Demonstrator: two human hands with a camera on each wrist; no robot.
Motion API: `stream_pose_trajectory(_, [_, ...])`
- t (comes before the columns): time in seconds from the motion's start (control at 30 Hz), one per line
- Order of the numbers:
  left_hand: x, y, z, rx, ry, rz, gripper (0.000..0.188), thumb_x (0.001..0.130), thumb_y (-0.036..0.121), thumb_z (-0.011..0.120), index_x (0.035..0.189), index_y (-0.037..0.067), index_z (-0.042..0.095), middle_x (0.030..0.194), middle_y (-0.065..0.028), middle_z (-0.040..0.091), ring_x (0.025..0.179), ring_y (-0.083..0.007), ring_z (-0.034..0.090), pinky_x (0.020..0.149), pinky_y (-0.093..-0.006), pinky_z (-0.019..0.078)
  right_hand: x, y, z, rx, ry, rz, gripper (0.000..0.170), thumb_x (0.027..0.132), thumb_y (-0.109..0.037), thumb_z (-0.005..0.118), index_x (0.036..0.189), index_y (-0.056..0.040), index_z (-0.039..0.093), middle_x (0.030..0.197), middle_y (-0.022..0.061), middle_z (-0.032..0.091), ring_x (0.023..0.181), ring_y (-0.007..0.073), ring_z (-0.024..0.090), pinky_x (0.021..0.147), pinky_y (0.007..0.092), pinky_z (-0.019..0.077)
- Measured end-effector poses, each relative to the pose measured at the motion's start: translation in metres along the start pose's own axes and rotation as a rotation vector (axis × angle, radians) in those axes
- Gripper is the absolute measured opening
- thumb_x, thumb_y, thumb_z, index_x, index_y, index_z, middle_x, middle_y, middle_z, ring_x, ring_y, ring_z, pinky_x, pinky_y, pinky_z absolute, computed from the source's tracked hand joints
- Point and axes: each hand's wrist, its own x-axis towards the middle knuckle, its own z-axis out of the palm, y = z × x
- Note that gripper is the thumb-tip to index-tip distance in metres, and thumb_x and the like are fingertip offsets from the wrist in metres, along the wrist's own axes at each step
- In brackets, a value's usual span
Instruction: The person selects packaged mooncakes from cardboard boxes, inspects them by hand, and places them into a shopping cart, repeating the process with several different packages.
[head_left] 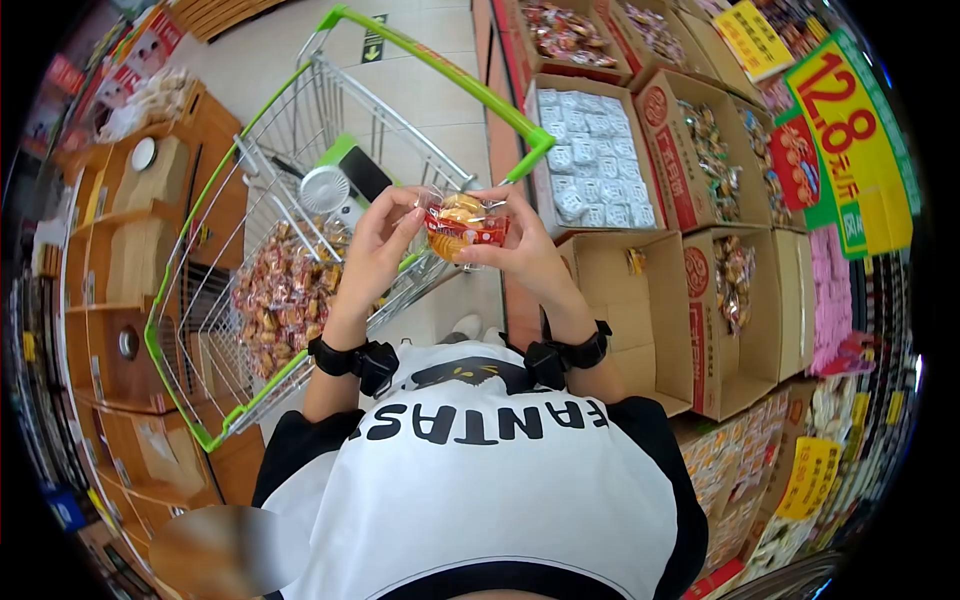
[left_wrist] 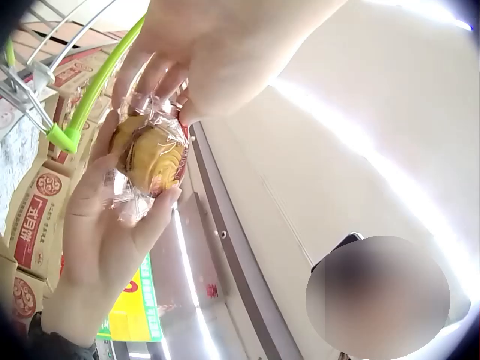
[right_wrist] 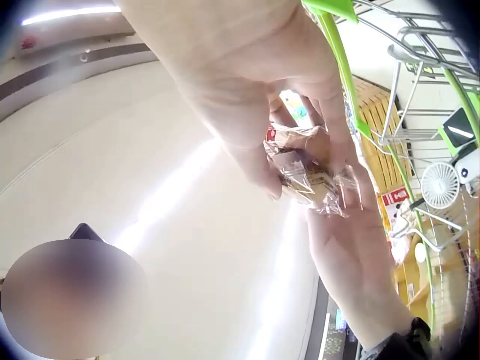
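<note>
A golden wrapped mooncake (head_left: pixel 463 228), in clear plastic with a red printed band, is held up between both hands above the cart's near side. My left hand (head_left: pixel 385 232) pinches the wrapper at its left end. Gripping the other end is my right hand (head_left: pixel 525 243), thumb on the near face and fingers behind. The left wrist view shows the mooncake's (left_wrist: pixel 154 157) ridged golden surface through crinkled film. From the right wrist, the wrapper (right_wrist: pixel 307 169) is partly covered by the fingers of both hands.
A green-edged shopping cart (head_left: pixel 530 128) stands ahead and left, holding a heap of wrapped pastries (head_left: pixel 285 300). A small white fan (head_left: pixel 325 188) is mounted on it. To the right are cardboard boxes (head_left: pixel 625 345) of sweets and white packets (head_left: pixel 590 155). Wooden shelves (head_left: pixel 130 260) line the left.
</note>
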Motion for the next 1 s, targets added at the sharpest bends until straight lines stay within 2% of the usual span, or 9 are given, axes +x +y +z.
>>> stream_pose_trajectory(0.03, [-0.005, -0.001, -0.007, 0.003, 0.028, 0.000, 0.006, 0.086, 0.007, 0.047, 0.089, 0.002, 0.046, 0.092, -0.0043, 0.051, 0.088, -0.0098, 0.048, 0.082, -0.0227, 0.0377, 0.005, 0.004, 0.003, 0.035, -0.005, 0.025, 0.056, 0.064, -0.004, 0.072, 0.109, -0.0012, 0.039, 0.100, 0.0101, 0.052, 0.093, 0.0153, 0.054, 0.078, 0.0254, 0.0457])
stream_pose_trajectory(0.13, [-0.020, 0.003, -0.025, -0.039, 0.031, -0.257, 0.012, 0.083, 0.006, 0.052, 0.091, 0.003, 0.043, 0.092, -0.0019, 0.050, 0.089, -0.0066, 0.047, 0.078, -0.0218, 0.0382, 0.015, 0.019, 0.011, 0.030, -0.055, 0.064, 0.054, 0.066, -0.007, 0.070, 0.110, -0.0003, 0.041, 0.102, 0.0094, 0.051, 0.092, 0.0146, 0.054, 0.078, 0.0253, 0.0462])
stream_pose_trajectory(0.23, [-0.034, -0.009, -0.042, -0.098, -0.061, -0.168, 0.022, 0.078, 0.002, 0.057, 0.093, 0.004, 0.041, 0.090, -0.0006, 0.048, 0.088, -0.0061, 0.046, 0.076, -0.0219, 0.0397, 0.023, 0.031, 0.018, -0.020, -0.144, 0.111, 0.052, 0.069, -0.010, 0.069, 0.112, -0.0001, 0.041, 0.105, 0.0092, 0.049, 0.091, 0.0139, 0.054, 0.079, 0.0251, 0.0461])
stream_pose_trajectory(0.27, [-0.038, -0.009, -0.045, -0.117, -0.043, -0.163, 0.031, 0.073, -0.002, 0.062, 0.092, 0.005, 0.039, 0.088, 0.0001, 0.046, 0.086, -0.0058, 0.047, 0.073, -0.0211, 0.0413, 0.025, 0.035, 0.020, -0.031, -0.189, 0.151, 0.052, 0.070, -0.011, 0.068, 0.113, -0.0002, 0.040, 0.106, 0.0092, 0.049, 0.092, 0.0135, 0.054, 0.078, 0.0249, 0.0460])
stream_pose_trajectory(0.57, [-0.090, -0.017, -0.094, -0.003, 0.227, -0.204, 0.036, 0.069, 0.003, 0.067, 0.088, 0.008, 0.037, 0.086, -0.0004, 0.046, 0.080, -0.0063, 0.048, 0.061, -0.0207, 0.0420, 0.040, 0.057, 0.063, -0.049, -0.411, 0.423, 0.050, 0.078, -0.016, 0.060, 0.119, 0.0004, 0.037, 0.106, 0.0099, 0.050, 0.090, 0.0138, 0.054, 0.071, 0.0235, 0.0465])
stream_pose_trajectory(0.63, [-0.104, -0.006, -0.101, -0.102, 0.300, -0.379, 0.036, 0.070, 0.005, 0.066, 0.090, 0.009, 0.036, 0.084, -0.0021, 0.049, 0.077, -0.0079, 0.050, 0.057, -0.0223, 0.0428, 0.041, 0.066, 0.069, -0.092, -0.465, 0.451, 0.049, 0.080, -0.017, 0.059, 0.120, -0.0001, 0.036, 0.105, 0.0097, 0.051, 0.089, 0.0140, 0.055, 0.070, 0.0238, 0.0463])
stream_pose_trajectory(0.7, [-0.119, -0.007, -0.108, -0.075, 0.322, -0.344, 0.036, 0.072, 0.009, 0.064, 0.093, 0.009, 0.036, 0.085, -0.0046, 0.053, 0.075, -0.0097, 0.051, 0.056, -0.0239, 0.0440, 0.042, 0.073, 0.075, -0.134, -0.521, 0.477, 0.049, 0.081, -0.017, 0.057, 0.121, -0.0005, 0.036, 0.104, 0.0096, 0.051, 0.088, 0.0142, 0.055, 0.068, 0.0241, 0.0461])
stream_pose_trajectory(0.87, [-0.151, -0.010, -0.119, -0.038, 0.382, -0.477, 0.035, 0.077, 0.014, 0.061, 0.102, 0.009, 0.037, 0.088, -0.0079, 0.056, 0.076, -0.0113, 0.053, 0.058, -0.0233, 0.0450, 0.046, 0.091, 0.084, -0.209, -0.795, 0.623, 0.048, 0.084, -0.016, 0.051, 0.127, -0.0041, 0.032, 0.109, 0.0112, 0.050, 0.092, 0.0164, 0.055, 0.075, 0.0273, 0.0445])
stream_pose_trajectory(1.0, [-0.168, -0.011, -0.120, -0.032, 0.482, -0.517, 0.035, 0.077, 0.015, 0.060, 0.105, 0.009, 0.039, 0.085, -0.0062, 0.056, 0.076, -0.0111, 0.053, 0.059, -0.0244, 0.0462, 0.046, 0.095, 0.096, -0.222, -0.845, 0.646, 0.050, 0.084, -0.013, 0.050, 0.129, -0.0064, 0.030, 0.112, 0.0127, 0.048, 0.094, 0.0173, 0.055, 0.077, 0.0276, 0.0440])
